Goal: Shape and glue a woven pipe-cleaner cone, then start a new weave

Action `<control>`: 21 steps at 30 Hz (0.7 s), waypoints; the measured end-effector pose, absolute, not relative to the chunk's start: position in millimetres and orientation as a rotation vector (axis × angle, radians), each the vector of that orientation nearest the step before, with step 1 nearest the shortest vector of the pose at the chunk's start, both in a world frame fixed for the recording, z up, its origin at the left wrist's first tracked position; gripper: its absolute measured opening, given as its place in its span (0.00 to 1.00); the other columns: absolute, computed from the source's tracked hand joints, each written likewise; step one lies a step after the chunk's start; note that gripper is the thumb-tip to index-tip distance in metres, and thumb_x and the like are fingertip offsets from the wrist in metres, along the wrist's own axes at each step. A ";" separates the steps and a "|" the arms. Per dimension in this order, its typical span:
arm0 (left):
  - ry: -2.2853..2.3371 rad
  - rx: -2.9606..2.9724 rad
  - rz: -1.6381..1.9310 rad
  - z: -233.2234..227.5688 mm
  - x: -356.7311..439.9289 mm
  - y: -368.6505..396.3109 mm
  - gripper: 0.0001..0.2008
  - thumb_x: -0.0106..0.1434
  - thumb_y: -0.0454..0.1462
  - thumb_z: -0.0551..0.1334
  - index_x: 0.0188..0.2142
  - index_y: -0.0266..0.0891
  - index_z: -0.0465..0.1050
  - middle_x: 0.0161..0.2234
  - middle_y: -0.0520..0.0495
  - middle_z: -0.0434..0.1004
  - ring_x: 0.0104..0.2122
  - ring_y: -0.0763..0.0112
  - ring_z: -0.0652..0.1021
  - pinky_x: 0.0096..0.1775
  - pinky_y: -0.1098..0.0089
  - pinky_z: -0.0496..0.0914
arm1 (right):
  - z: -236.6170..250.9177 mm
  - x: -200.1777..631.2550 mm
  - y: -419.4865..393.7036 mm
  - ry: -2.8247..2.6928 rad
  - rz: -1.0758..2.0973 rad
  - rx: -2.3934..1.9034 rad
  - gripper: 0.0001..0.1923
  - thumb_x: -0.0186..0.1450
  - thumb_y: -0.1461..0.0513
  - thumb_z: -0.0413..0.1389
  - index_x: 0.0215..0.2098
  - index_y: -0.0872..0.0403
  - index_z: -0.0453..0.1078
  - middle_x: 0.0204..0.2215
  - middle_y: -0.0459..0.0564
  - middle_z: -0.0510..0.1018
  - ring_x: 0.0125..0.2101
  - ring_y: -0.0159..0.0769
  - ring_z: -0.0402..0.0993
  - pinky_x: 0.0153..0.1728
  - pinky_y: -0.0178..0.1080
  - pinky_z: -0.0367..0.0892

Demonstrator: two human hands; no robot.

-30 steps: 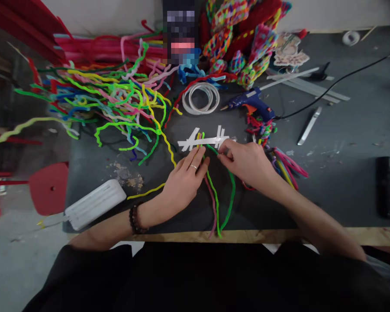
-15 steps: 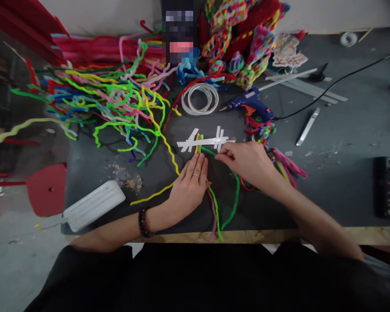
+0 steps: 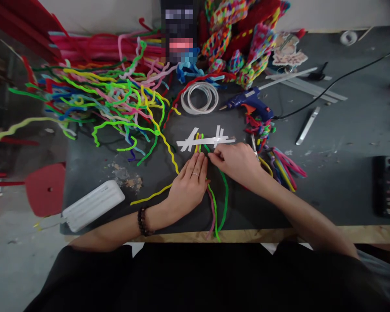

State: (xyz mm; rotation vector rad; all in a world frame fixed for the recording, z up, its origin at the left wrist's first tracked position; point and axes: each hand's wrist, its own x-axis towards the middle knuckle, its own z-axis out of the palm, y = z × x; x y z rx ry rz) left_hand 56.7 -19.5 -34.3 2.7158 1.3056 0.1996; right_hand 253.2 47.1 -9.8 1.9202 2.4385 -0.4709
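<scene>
1. Since the frame half a second back, the right hand (image 3: 238,162) has slid left toward the left hand (image 3: 190,184), and the dark green fuzzy pipe cleaner (image 3: 225,197) it works has swung in from a wide bow to a tighter line beside the others.
2. The dark grey felt-topped work table (image 3: 327,173) carries everything; a big tangle of loose multicoloured pipe cleaners (image 3: 107,99) fills its far left, well apart from the hands.
3. The left hand lies flat, palm down and fingers together, pressing the strands against the table just below the white tape strips (image 3: 204,140) that pin their upper ends.
4. The right hand pinches the dark green pipe cleaner near its taped end, fingertips closed on it.
5. That strand runs from the tape down toward the table's near edge, beside a lime green pipe cleaner (image 3: 214,208) and a pink pipe cleaner (image 3: 211,216).
6. I judge it very light, soft-surfaced and wire-cored: it bends easily and keeps the bend, and the fuzz gives grip. Taking hold close to the tape should control the bend; held by the free tail it would flop.
7. A blue hot glue gun (image 3: 249,103) and a coil of white rings (image 3: 199,98) lie beyond the tape.
</scene>
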 end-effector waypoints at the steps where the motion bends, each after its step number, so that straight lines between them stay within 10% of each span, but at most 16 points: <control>1: 1.305 2.728 0.199 -34.0 56.6 -19.4 0.33 0.76 0.38 0.55 0.74 0.22 0.51 0.74 0.29 0.54 0.74 0.50 0.58 0.72 0.53 0.64 | -11.4 250.7 47.3 2.435 -0.469 1.945 0.17 0.74 0.53 0.54 0.34 0.53 0.78 0.27 0.52 0.84 0.27 0.40 0.77 0.29 0.40 0.53; 16: 1.273 2.723 0.205 -40.3 55.4 -18.7 0.34 0.77 0.39 0.54 0.75 0.21 0.48 0.74 0.27 0.51 0.75 0.48 0.54 0.72 0.51 0.64 | 3.1 256.1 23.8 2.541 -1.468 1.882 0.20 0.66 0.65 0.58 0.57 0.51 0.71 0.45 0.48 0.87 0.42 0.37 0.86 0.45 0.39 0.78; 21: 1.264 2.756 0.203 -40.0 54.7 -18.4 0.32 0.78 0.40 0.54 0.73 0.21 0.53 0.73 0.27 0.52 0.75 0.47 0.56 0.72 0.52 0.64 | 5.3 259.3 17.6 2.471 -1.056 1.909 0.18 0.64 0.65 0.61 0.52 0.51 0.70 0.33 0.45 0.86 0.33 0.41 0.86 0.35 0.40 0.73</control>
